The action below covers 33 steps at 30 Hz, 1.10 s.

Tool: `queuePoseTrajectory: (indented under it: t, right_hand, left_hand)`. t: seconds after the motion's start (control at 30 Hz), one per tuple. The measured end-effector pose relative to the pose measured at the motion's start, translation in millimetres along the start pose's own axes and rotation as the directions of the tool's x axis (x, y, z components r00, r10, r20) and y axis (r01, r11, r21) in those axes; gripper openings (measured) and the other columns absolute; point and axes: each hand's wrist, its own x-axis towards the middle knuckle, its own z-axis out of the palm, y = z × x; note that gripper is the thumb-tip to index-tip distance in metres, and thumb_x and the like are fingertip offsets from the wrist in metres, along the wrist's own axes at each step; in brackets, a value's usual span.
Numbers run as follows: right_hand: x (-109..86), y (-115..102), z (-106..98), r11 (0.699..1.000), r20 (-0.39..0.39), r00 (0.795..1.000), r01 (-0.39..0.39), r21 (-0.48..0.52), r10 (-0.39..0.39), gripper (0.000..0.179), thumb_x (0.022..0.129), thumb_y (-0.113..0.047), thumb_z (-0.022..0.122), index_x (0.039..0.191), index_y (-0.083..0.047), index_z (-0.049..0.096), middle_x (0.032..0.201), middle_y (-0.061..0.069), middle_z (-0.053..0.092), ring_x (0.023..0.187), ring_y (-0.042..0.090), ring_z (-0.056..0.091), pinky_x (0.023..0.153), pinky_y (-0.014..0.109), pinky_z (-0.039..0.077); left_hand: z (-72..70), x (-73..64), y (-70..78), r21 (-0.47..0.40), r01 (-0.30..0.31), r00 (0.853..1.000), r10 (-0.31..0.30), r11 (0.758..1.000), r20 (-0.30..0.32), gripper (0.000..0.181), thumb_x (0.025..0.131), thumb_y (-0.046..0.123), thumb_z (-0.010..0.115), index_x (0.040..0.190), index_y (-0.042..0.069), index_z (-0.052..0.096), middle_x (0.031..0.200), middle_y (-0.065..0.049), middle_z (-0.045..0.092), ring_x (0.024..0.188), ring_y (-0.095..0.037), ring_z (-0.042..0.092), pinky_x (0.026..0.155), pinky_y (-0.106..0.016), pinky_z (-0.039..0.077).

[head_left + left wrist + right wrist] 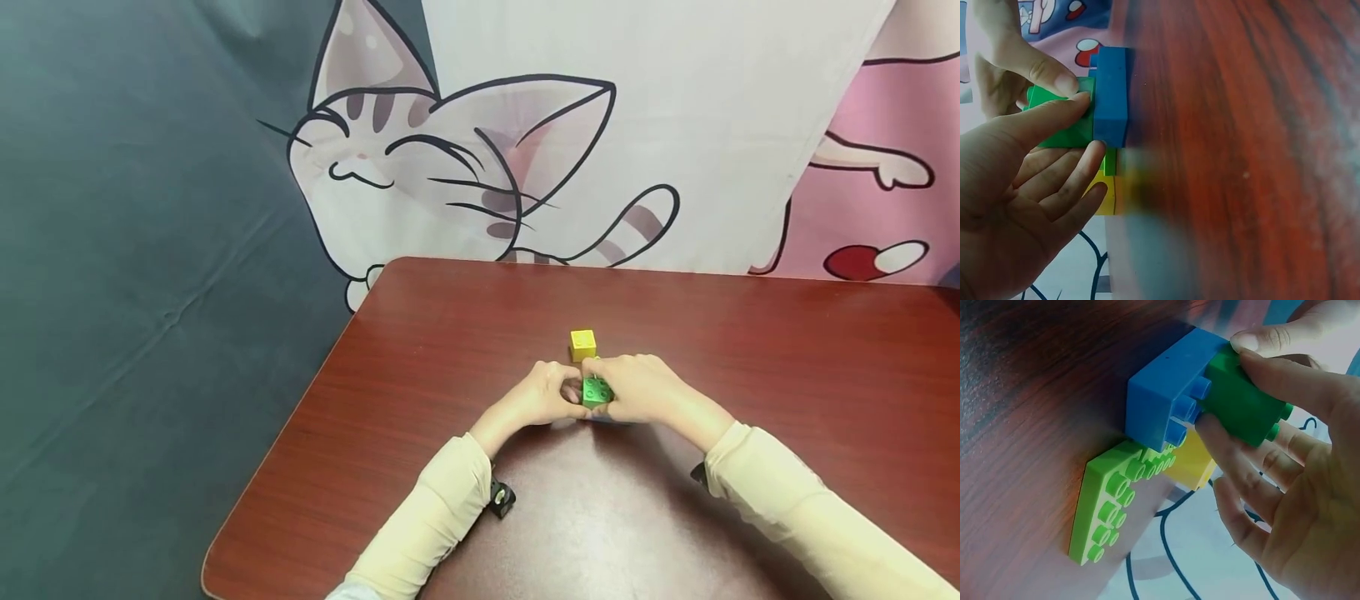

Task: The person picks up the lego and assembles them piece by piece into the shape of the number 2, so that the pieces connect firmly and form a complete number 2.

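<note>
A dark green toy building brick (pixel 597 392) sits upright on one end of a longer blue brick (pixel 1159 384), with several blue studs left bare beside it. My left hand (pixel 542 395) pinches the green brick from the left, its thumb on the near face in the left wrist view. From the other side my right hand (pixel 643 388) grips the same brick between thumb and fingers. The two thumb tips nearly meet on it. Behind the blue brick lie a light green studded piece (pixel 1110 503) and a yellow brick (pixel 582 345).
The bricks rest on a reddish-brown table (pixel 450 333) with a rounded far left corner. Beyond it hangs a cloth backdrop (pixel 675 125) printed with a cartoon cat. A small black device (pixel 501 497) is strapped at the left wrist.
</note>
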Motion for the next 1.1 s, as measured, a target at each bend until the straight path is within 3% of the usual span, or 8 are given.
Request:
queuePoseTrajectory:
  t: [0.2, 0.37, 0.57, 0.77, 0.9, 1.0, 1.1]
  right_hand:
    - [-0.3, -4.6, -5.2, 0.998, 0.008, 0.999, 0.048, -0.035, -0.048, 0.033, 0.067, -0.028, 0.081, 0.083, -0.019, 0.052, 0.062, -0.007, 0.049, 0.054, 0.013, 0.045, 0.046, 0.03, 0.035]
    - [5.0, -3.0, -11.0, 0.997, 0.066, 0.995, 0.075, -0.014, -0.074, 0.036, 0.066, -0.028, 0.081, 0.084, -0.018, 0.051, 0.064, -0.006, 0.048, 0.056, 0.014, 0.046, 0.049, 0.031, 0.036]
    - [7.9, -1.0, -16.3, 0.997, 0.17, 0.982, 0.072, 0.032, -0.076, 0.036, 0.067, -0.028, 0.081, 0.086, -0.018, 0.052, 0.066, -0.007, 0.049, 0.058, 0.013, 0.047, 0.051, 0.03, 0.037]
    - [3.9, 4.2, -21.7, 0.992, 0.242, 0.966, 0.06, 0.115, -0.087, 0.036, 0.076, -0.025, 0.076, 0.103, -0.013, 0.056, 0.072, -0.006, 0.052, 0.064, 0.011, 0.048, 0.057, 0.028, 0.039]
    - [-3.5, 13.3, -25.1, 0.982, 0.25, 0.961, 0.074, 0.172, -0.117, 0.04, 0.083, -0.029, 0.07, 0.115, -0.009, 0.057, 0.087, -0.003, 0.06, 0.077, 0.012, 0.056, 0.068, 0.032, 0.046]
    - [-10.4, 22.2, -29.8, 0.979, 0.216, 0.969, 0.076, 0.191, -0.117, 0.043, 0.085, -0.032, 0.067, 0.118, -0.005, 0.058, 0.105, 0.004, 0.062, 0.093, 0.021, 0.06, 0.08, 0.042, 0.048]
    - [-18.1, 31.7, -36.2, 0.982, 0.189, 0.979, 0.035, 0.186, -0.071, 0.046, 0.086, -0.033, 0.066, 0.12, -0.004, 0.058, 0.115, 0.009, 0.061, 0.103, 0.028, 0.058, 0.086, 0.049, 0.046]
  left_hand:
    - [-0.1, 0.2, 0.8, -0.091, 0.082, 0.997, -0.081, 0.992, 0.02, 0.028, 0.07, 0.015, 0.081, 0.095, 0.008, 0.071, 0.077, 0.002, 0.07, 0.061, 0.003, 0.058, 0.059, -0.011, 0.045]
    - [-0.6, 3.3, 4.7, -0.046, 0.137, 0.991, -0.136, 0.99, 0.013, 0.026, 0.067, 0.017, 0.083, 0.091, 0.012, 0.072, 0.077, 0.004, 0.071, 0.061, 0.003, 0.058, 0.06, -0.012, 0.044]
    - [1.6, 5.1, 9.2, 0.057, 0.168, 0.986, -0.169, 0.984, 0.003, 0.027, 0.065, 0.022, 0.085, 0.089, 0.017, 0.074, 0.081, 0.01, 0.071, 0.073, 0.001, 0.059, 0.066, -0.01, 0.043]
    - [0.3, 5.5, 12.0, 0.077, 0.163, 0.986, -0.164, 0.984, 0.003, 0.03, 0.065, 0.02, 0.085, 0.093, 0.016, 0.074, 0.082, 0.009, 0.072, 0.075, 0.0, 0.062, 0.067, -0.011, 0.044]
    - [0.6, 5.0, 12.3, 0.034, 0.153, 0.988, -0.153, 0.988, 0.025, 0.032, 0.065, 0.017, 0.085, 0.096, 0.014, 0.074, 0.082, 0.006, 0.072, 0.069, 0.002, 0.061, 0.064, -0.01, 0.044]
    - [2.1, 4.4, 11.9, -0.005, 0.161, 0.987, -0.161, 0.987, 0.03, 0.033, 0.066, 0.015, 0.085, 0.096, 0.013, 0.073, 0.082, 0.004, 0.072, 0.063, 0.003, 0.06, 0.061, -0.01, 0.044]
    - [3.9, 3.8, 11.5, -0.054, 0.171, 0.985, -0.169, 0.984, 0.032, 0.033, 0.067, 0.013, 0.084, 0.098, 0.01, 0.073, 0.083, 0.001, 0.072, 0.059, 0.003, 0.06, 0.059, -0.01, 0.045]
